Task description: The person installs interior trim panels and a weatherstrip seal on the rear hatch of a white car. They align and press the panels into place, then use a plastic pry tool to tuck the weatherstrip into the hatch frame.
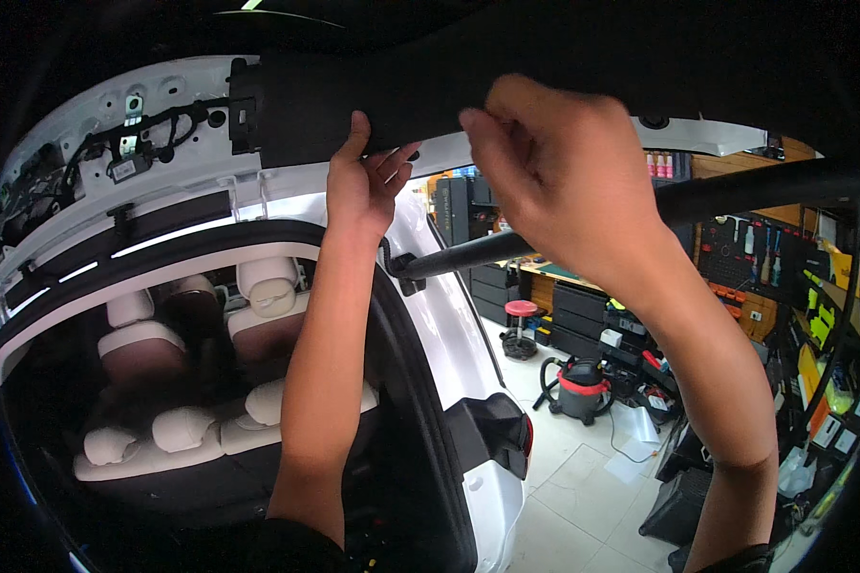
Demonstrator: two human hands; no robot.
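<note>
A black trim panel [306, 119] spans the inside of a raised white car tailgate. My left hand [361, 186] is at its lower edge, the thumb up against the panel's face and the other fingers curled by the rim. To the right, my right hand [569, 162] is raised in front of the panel, its fingers curled into a fist. No object shows in that fist, and I cannot tell whether it touches the panel. Left of the panel, bare white metal carries black wiring [167, 124] and a metal bracket [132, 124].
A black tailgate strut [478, 256] crosses behind my right wrist. Below is the open trunk, with pale seat headrests [182, 429] beyond. Outside stand a shop vacuum [581, 387], a red-topped stool [521, 308] and a wall tool board [755, 253]. A tail light [492, 435] edges the opening.
</note>
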